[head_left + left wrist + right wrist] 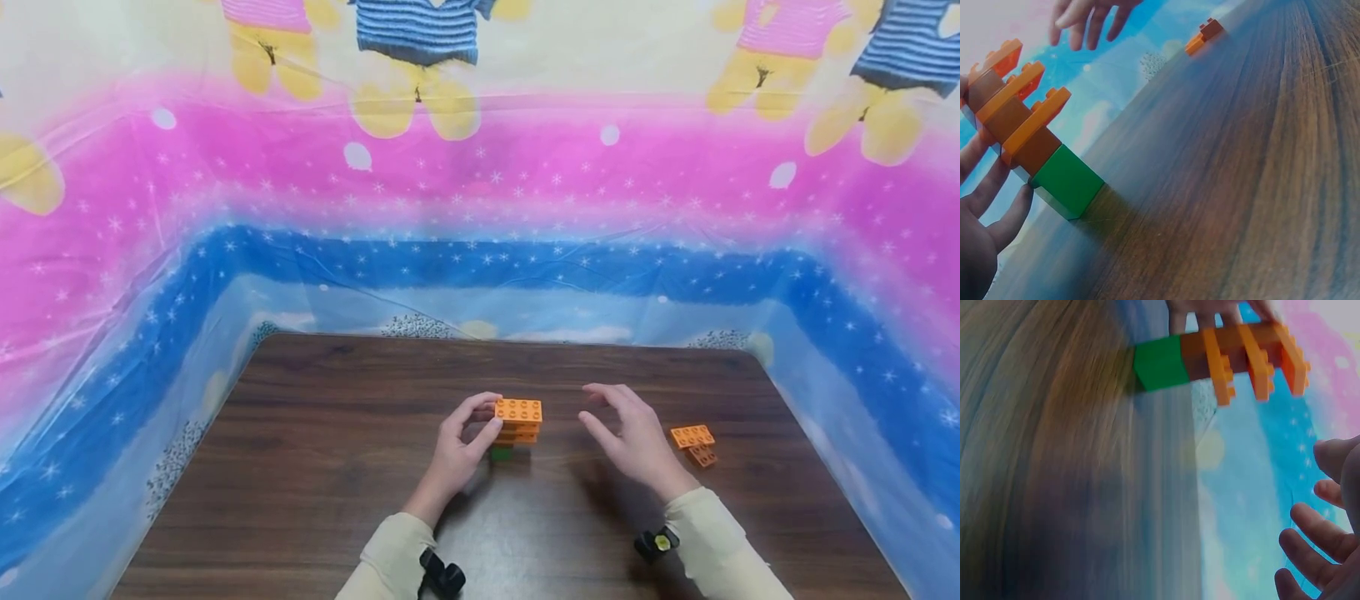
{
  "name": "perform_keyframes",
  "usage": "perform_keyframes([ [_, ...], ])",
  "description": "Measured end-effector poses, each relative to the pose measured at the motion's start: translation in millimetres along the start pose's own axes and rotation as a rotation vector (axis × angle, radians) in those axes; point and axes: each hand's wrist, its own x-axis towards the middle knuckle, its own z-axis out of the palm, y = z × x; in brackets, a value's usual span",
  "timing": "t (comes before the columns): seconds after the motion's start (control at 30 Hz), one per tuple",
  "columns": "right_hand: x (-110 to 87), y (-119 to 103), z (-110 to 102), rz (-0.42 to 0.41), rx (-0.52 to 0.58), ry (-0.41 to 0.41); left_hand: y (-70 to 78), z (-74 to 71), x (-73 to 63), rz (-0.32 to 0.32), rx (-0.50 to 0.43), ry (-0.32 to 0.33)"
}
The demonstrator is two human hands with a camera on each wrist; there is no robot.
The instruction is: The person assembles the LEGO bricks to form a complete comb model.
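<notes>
A tower of toy building bricks (517,410) stands upright on the table. Its base is a green brick (1067,181); above it brown bricks (1194,356) alternate with orange plates (1218,365) that jut out to the right like shelves, the topmost plate showing its studs. My left hand (459,442) holds the tower from its left side, thumb near the front and fingers along the side and back. To the right of the tower, my right hand (630,429) hovers apart from it with fingers spread and nothing in them.
On the right part of the wooden table (337,500), an orange plate (692,436) lies with a brown brick (703,455) joined beneath it. A patterned pink and blue cloth (480,183) hangs around the table's back and sides.
</notes>
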Motion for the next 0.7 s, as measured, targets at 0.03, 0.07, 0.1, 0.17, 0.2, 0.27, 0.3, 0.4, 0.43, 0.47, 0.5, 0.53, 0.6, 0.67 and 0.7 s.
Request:
perform_keyframes([
  [0.03,-1.7,3.4,-1.4,0.012,-0.009,0.002,0.1,0.1,0.2,0.000,-0.004,-0.001],
  [0.07,-3.6,7.1,-2.6,0.024,-0.018,0.003,0.1,0.2,0.3,-0.001,-0.005,-0.001],
  [0.1,-5.7,10.7,-3.8,0.036,-0.028,0.005,0.2,0.3,0.4,-0.002,-0.006,0.000],
  [0.17,-10.1,17.9,-5.8,0.061,-0.034,0.003,0.1,0.5,0.4,-0.004,-0.011,0.002],
  [0.2,-12.4,21.5,-6.7,0.074,-0.040,0.002,0.1,0.7,0.4,-0.004,-0.014,0.004],
  [0.27,-16.4,28.1,-8.5,0.099,-0.052,-0.001,0.0,0.7,0.4,-0.005,-0.017,0.008],
  [0.3,-18.7,31.2,-9.5,0.110,-0.058,0.000,0.0,0.8,0.3,-0.005,-0.017,0.010],
  [0.4,-25.4,40.7,-12.7,0.132,-0.087,0.011,0.0,1.4,0.2,-0.008,-0.015,0.013],
  [0.43,-27.8,43.8,-13.8,0.138,-0.096,0.014,-0.2,1.6,0.0,-0.010,-0.013,0.015],
  [0.47,-30.1,46.7,-15.1,0.143,-0.103,0.017,-0.3,1.9,0.0,-0.013,-0.009,0.016],
  [0.5,-32.6,49.6,-16.5,0.149,-0.114,0.020,-0.1,2.1,-0.1,-0.016,-0.007,0.018],
  [0.53,-34.8,52.5,-18.1,0.156,-0.124,0.022,0.2,2.3,-0.2,-0.019,-0.004,0.020],
  [0.6,-39.1,58.3,-21.5,0.173,-0.146,0.022,1.9,2.7,-0.3,-0.022,0.001,0.021],
  [0.67,-43.6,63.9,-25.6,0.196,-0.171,0.017,7.2,2.9,-0.6,-0.021,0.000,0.019],
  [0.7,-46.0,67.1,-27.7,0.210,-0.182,0.014,11.1,2.9,-0.9,-0.018,-0.003,0.015],
])
